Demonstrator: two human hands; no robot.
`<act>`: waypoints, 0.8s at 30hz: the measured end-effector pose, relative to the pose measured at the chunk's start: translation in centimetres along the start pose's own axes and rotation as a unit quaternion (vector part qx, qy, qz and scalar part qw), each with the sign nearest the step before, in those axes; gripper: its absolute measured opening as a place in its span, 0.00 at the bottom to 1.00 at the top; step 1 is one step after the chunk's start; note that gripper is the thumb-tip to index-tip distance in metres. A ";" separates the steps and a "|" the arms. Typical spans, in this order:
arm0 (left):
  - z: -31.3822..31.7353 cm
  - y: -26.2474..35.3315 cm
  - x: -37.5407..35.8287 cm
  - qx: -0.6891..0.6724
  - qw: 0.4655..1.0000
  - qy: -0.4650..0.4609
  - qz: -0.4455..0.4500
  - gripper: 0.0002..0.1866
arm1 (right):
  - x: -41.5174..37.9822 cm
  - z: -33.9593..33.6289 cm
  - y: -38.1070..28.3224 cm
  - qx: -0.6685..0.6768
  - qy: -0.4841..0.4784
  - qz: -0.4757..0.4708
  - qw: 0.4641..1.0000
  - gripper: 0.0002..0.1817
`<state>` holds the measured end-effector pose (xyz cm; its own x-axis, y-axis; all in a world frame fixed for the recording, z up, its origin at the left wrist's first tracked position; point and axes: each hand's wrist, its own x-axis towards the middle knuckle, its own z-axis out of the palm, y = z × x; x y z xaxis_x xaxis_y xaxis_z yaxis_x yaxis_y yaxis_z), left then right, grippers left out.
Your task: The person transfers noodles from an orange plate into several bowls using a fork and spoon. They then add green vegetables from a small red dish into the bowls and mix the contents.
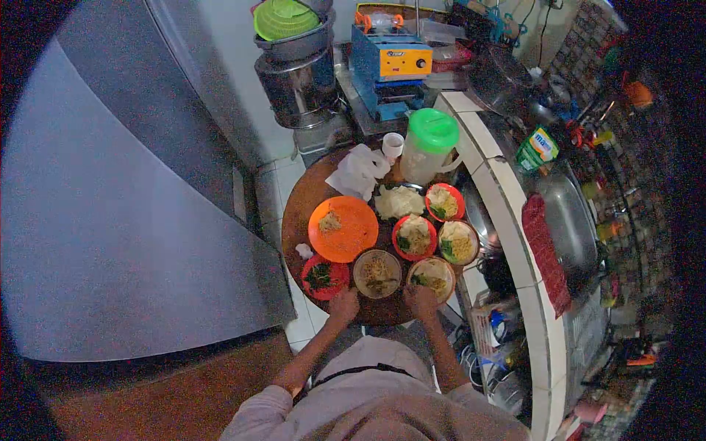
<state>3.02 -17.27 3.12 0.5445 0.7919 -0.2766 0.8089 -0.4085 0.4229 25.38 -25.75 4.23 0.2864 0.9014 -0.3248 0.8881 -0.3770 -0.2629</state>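
My left hand [343, 303] is curled closed at the near table edge, beside a red bowl of dark leafy greens [321, 277]. Whatever its fingers hold, if anything, is hidden. My right hand [421, 301] is closed at the near left rim of a bowl of noodles with greens [434, 278] and seems to grip it. Between the two hands sits a pale bowl of noodles in broth [377, 273]. Beyond stand a red bowl of noodles [414, 238], another red one [445, 202] and a pale noodle bowl [458, 242].
The round wooden table [298, 195] also bears an orange plate [343, 229] with a little food, a white plastic bag [359, 170], pale food [399, 202], a white cup [393, 145] and a green-lidded pitcher [430, 143]. A tiled counter [533, 294] curves along the right.
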 end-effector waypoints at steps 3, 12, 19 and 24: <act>0.3 0.4 0.1 -0.003 0.999 0.034 -0.024 0.13 | 0.1 0.1 -0.7 -0.010 0.005 0.067 0.998 0.18; -1.4 1.3 0.1 -0.013 0.997 0.066 -0.047 0.12 | 1.6 -0.3 -1.2 -0.068 0.044 0.042 0.996 0.15; 0.7 0.9 1.1 -0.002 0.998 0.068 -0.012 0.11 | 1.9 1.0 -0.1 0.004 0.080 0.014 0.997 0.13; -2.2 1.4 0.3 -0.014 0.996 -0.011 -0.092 0.10 | 0.9 1.4 -0.3 0.050 0.068 0.041 0.996 0.13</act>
<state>3.87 -16.59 5.50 0.3934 0.8415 -0.3704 0.8887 -0.2449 0.3875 24.91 -25.09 2.75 0.4090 0.8846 -0.2241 0.8214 -0.4638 -0.3318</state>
